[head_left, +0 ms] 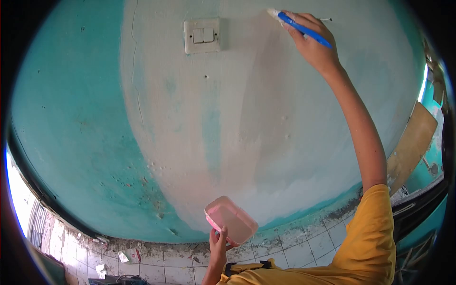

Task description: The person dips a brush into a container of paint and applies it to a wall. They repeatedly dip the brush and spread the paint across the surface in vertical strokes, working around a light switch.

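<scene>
High on the wall, my right hand grips a paintbrush with a blue handle. Its pale bristles touch or nearly touch the wall, up and to the right of a white double light switch. Low in front of me, my left hand holds a pink plastic tub by its near side, thumb over the rim. Light-coloured paint seems to lie inside the tub. Pale paint covers the middle of the wall, with a turquoise strip showing through and a darker, wet-looking patch near the brush.
Turquoise wall extends to the left, with flaking at its lower part. Dirty white floor tiles run along its base, with scraps of litter. A brown board leans at the right. A nail sticks out beside my right hand.
</scene>
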Available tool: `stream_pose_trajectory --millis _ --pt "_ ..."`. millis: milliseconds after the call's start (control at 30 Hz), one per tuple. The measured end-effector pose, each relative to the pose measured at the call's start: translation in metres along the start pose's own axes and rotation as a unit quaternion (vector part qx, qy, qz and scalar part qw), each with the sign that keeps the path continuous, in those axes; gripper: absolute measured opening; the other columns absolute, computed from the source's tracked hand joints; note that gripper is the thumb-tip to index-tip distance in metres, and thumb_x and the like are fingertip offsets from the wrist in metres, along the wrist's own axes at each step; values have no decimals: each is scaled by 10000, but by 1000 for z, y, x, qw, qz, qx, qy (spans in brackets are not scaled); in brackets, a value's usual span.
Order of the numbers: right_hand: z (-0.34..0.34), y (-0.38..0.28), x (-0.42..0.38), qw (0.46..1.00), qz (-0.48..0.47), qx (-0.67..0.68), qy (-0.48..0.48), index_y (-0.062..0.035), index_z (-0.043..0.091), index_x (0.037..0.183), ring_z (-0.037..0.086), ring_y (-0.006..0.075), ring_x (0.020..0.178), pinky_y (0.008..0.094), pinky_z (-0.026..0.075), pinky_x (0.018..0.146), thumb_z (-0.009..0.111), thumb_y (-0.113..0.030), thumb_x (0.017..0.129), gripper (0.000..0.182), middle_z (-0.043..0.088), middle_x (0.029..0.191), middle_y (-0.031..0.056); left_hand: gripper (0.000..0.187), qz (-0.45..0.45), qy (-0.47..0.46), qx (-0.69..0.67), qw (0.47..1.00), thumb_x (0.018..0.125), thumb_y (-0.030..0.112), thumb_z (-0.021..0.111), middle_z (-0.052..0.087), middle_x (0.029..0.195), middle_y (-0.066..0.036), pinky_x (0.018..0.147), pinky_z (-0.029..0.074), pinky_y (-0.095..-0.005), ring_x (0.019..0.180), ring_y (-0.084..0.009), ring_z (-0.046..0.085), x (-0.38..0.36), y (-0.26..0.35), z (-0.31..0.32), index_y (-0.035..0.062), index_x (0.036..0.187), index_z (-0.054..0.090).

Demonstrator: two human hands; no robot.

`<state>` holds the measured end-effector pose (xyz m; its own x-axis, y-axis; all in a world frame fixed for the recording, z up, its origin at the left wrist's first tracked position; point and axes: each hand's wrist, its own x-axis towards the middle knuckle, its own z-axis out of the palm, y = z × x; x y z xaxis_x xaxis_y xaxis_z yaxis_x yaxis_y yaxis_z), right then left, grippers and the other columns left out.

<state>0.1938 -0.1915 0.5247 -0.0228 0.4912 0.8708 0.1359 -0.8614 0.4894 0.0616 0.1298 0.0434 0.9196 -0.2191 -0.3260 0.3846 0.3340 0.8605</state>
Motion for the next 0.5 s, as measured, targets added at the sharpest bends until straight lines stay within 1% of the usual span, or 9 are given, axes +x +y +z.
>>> stream_pose_trajectory --millis 33,67,100,133,200,233,300,367,500 --pt "3 -5 -7 1000 8 -9 5 -129 738 1188 694 297 944 381 568 818 682 -196 958 246 732 1044 68 801 7 -3 4 1000 966 513 669 575 1291 -183 776 624 -411 1065 -291 683 1 -3 -2 9 1488 328" --pt "7 -21 -27 999 10 -5 -36 -144 721 1234 668 292 978 384 548 861 690 -201 945 296 712 1099 73 795 14 -7 7 1000 970 520 654 570 1313 -188 763 621 -393 1032 -298 706 1 -4 -3 16 1492 330" --pt "17 -34 -59 995 -9 -58 -76 -146 688 1289 636 295 1028 397 521 891 695 -188 925 367 681 1167 83 795 9 -4 6 1000 970 520 654 570 1313 -188 763 621 -393 1032 -298 706 0 -2 -3 16 1492 330" --pt "21 -58 -89 993 -30 -49 -100 -146 658 1336 620 304 1022 408 500 859 684 -152 895 441 656 1189 88 798 9 -5 2 1000 968 522 656 570 1313 -186 766 619 -393 1036 -294 705 -1 0 -4 17 1493 329" --pt "13 -115 -148 985 -27 7 -168 -105 636 1367 572 274 865 403 468 753 657 -68 806 562 624 1121 76 800 9 -3 -3 1000 967 524 658 571 1313 -184 768 618 -393 1041 -291 704 -1 1 -8 19 1493 329" --pt "10 -142 -177 977 -14 41 -209 -82 640 1347 566 254 850 396 465 745 664 -76 792 556 622 1087 67 802 8 2 1 1000 966 527 658 571 1314 -182 772 615 -392 1047 -290 702 0 0 -11 19 1493 330" --pt "4 -187 -237 951 3 103 -292 -72 654 1340 592 225 831 379 464 762 677 -88 853 488 647 1052 54 804 2 7 7 1000 964 531 659 570 1315 -180 776 613 -391 1052 -288 700 -1 0 -16 20 1493 331" --pt "-1 -219 -280 915 47 193 -350 -98 673 1309 609 213 842 365 467 762 685 -103 858 451 646 1019 38 809 -1 6 16 1000 961 536 662 570 1318 -179 782 608 -387 1062 -284 698 -1 7 -19 21 1491 336" --pt "-2 -203 -273 892 50 243 -377 -141 688 1276 638 223 876 377 479 752 677 -126 871 406 644 1011 32 798 -1 4 30 1000 965 534 658 572 1313 -178 780 605 -379 1067 -278 695 -2 15 -24 18 1487 345"
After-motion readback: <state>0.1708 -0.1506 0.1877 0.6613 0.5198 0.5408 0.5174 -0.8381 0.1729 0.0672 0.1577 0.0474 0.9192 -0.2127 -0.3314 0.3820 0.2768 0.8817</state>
